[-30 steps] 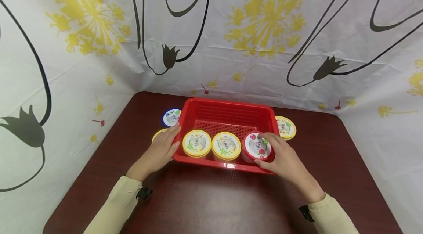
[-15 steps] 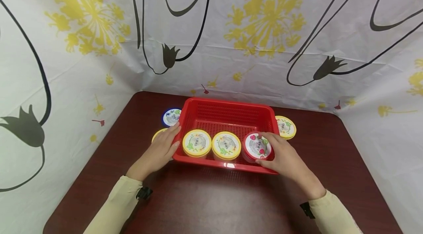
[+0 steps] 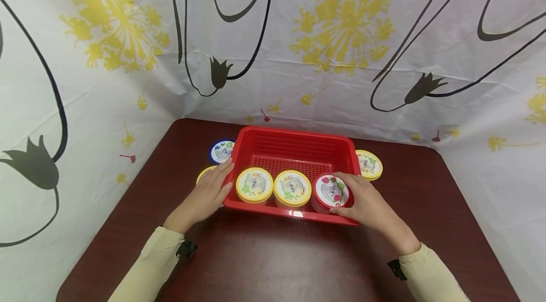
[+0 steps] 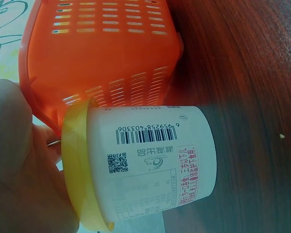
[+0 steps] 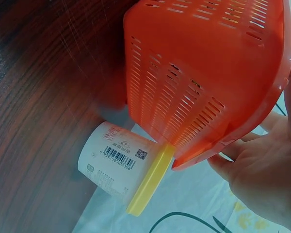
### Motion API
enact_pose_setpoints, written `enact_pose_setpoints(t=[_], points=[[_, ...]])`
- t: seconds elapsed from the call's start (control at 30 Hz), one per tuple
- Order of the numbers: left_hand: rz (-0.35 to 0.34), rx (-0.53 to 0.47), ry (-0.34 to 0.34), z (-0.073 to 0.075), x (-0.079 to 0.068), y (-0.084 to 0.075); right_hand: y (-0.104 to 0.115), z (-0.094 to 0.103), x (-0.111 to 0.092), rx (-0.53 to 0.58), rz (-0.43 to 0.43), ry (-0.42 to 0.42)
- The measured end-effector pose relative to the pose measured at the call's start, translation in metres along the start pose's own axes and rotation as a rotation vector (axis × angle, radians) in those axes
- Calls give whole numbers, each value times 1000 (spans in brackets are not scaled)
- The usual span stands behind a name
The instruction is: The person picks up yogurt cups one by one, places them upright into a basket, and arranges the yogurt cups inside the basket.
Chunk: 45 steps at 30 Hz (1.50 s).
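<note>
In the head view, a red plastic basket (image 3: pixel 294 148) holds a front row of lidded cups: a yellow-lidded cup (image 3: pixel 254 185), a second yellow-lidded cup (image 3: pixel 292 188) and a red-lidded cup (image 3: pixel 331 191) at the right end. My right hand (image 3: pixel 368 205) reaches over the basket's front right corner and grips the red-lidded cup between thumb and fingers. My left hand (image 3: pixel 204 197) rests with extended fingers against the basket's left rim. Beneath it, another yellow-lidded cup (image 4: pixel 150 165) stands outside the basket, its lid close to that hand in the left wrist view.
A blue-lidded cup (image 3: pixel 221 151) stands outside the basket's left wall. Past the right wall is one more yellow-lidded cup (image 3: pixel 368 165). All of it is on a dark brown table (image 3: pixel 273 259), with a flower-patterned white sheet (image 3: pixel 273 41) hanging behind and at the sides.
The red-lidded cup has shifted very slightly toward the front left in my right hand's grip. My left hand and the basket stay put.
</note>
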State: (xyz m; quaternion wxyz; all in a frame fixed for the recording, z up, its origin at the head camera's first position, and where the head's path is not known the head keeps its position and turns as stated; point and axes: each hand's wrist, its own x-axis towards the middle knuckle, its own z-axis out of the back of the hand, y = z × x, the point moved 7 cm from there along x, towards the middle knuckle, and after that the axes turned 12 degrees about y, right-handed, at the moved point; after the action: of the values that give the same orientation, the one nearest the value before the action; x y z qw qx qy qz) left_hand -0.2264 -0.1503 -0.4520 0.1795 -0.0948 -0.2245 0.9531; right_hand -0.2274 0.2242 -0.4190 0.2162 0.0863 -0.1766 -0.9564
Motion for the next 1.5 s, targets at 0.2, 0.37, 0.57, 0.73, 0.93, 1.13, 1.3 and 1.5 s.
enact_pose_setpoints(t=[0.2,0.37,0.57,0.73,0.93,1.13,1.3,1.5], points=[[-2,1,1,0,0,-1,0,0,1,-1,6,7],[0,-1,0,0,0,-1,0,0,1,-7,8,7],[-2,-8,-2,1,-1,-2,0,-1,2,-22,14,-2],[-8,-10,-4,1,-1,-2,0,-1,4,-28,2,18],[-8,-10,-3,1,-1,-1,1,-2,5,-28,-9,67],[-9,-6,-3,1,0,-1,3,-2,4,-28,-16,92],[-14,-3,-6,0,0,-1,4,-1,3,-34,-12,101],[-25,-4,-18,1,0,-1,5,1,3,-32,-20,105]])
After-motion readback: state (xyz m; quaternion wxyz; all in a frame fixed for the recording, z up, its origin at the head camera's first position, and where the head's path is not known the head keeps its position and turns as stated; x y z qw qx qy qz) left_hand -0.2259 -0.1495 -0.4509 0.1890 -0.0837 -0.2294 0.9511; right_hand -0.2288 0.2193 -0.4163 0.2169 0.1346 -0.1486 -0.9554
